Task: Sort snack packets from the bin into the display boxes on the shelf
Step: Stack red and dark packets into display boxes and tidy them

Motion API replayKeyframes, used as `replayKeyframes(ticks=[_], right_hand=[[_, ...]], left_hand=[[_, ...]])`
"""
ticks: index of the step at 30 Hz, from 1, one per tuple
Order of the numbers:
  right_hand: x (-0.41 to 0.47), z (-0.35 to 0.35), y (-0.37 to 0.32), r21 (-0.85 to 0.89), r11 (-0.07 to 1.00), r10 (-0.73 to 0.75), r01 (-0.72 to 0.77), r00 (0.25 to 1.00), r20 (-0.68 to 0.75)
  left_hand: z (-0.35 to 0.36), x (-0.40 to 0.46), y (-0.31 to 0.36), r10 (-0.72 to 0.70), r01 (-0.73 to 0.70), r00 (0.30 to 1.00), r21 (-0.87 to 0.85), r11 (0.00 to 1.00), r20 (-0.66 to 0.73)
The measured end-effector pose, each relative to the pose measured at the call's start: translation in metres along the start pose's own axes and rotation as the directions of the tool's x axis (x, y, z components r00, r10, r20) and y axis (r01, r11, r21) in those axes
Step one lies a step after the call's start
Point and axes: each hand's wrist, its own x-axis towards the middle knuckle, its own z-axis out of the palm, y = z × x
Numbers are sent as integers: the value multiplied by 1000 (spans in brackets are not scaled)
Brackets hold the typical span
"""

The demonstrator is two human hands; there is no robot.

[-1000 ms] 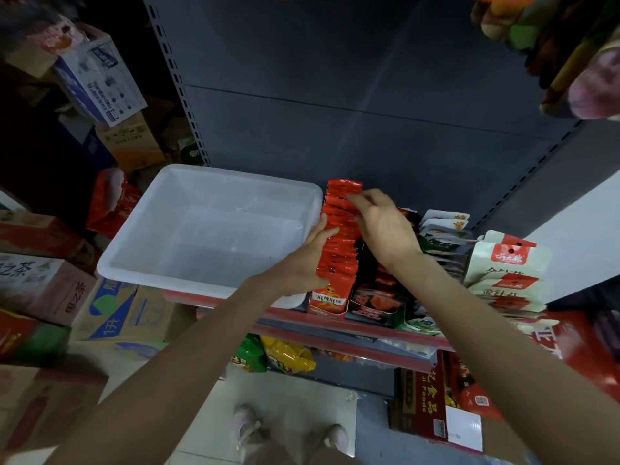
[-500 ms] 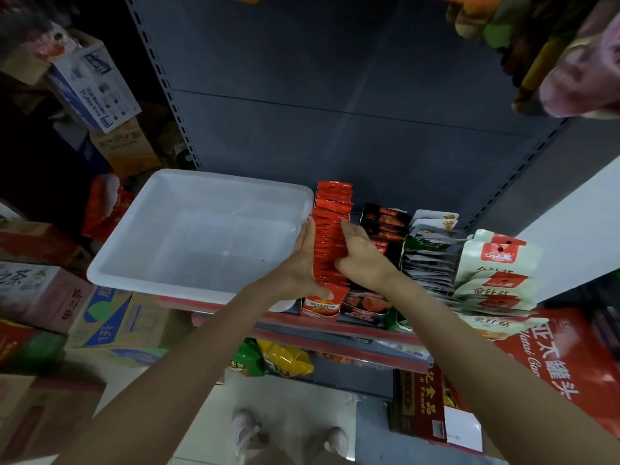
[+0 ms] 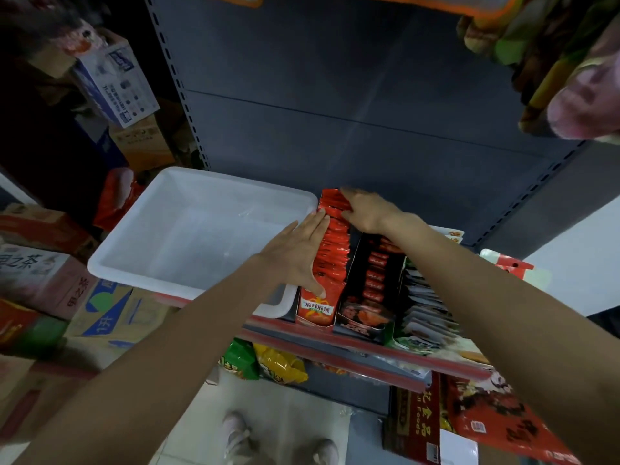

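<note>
One head-worn wide-angle view looks steeply down, close over the shelf [image 3: 369,347], its front edge crossing below centre.

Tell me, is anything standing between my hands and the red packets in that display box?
Nothing visible. The left hand lies flat against the left side of the red packets, and the right hand touches the back of the row. The white bin sits beside the box, not between.

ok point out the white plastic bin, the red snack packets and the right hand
white plastic bin [image 3: 141,268], head view, near rim
row of red snack packets [image 3: 332,253], head view, middle of the row
right hand [image 3: 367,213], head view, back of hand
</note>
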Motion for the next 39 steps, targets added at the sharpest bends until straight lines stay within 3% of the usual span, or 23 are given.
replayKeyframes(ticks=[5,10,13,16,23,29,35,39], right_hand=[[6,9,3,-89,996,17,-22,998,-65],[-3,4,-2,-83,997,1,3,999,46],[-24,-3,6,59,998,-20,25,996,-91],[-57,-5,22,188,982,80,-31,962,-261],[-105,-3,37,210,970,187,-121,925,-331],[-103,3,42,138,978,185,-155,952,-245],[-88,-4,58,-121,984,108,-131,977,-182],[-79,-3,69,-185,982,17,-25,999,-49]], left_hand=[[3,1,1,-39,39,999,-16,999,1],[-1,0,1,-49,51,998,-40,998,43],[-1,-7,4,-9,10,997,-17,1000,79],[1,-16,7,62,-59,994,-39,998,92],[-3,-25,11,163,-152,983,-132,979,78],[-23,-3,39,136,-211,959,-302,930,-250],[-24,24,63,186,-224,961,-180,958,-205],[-8,25,61,186,-225,938,-106,968,-292]])
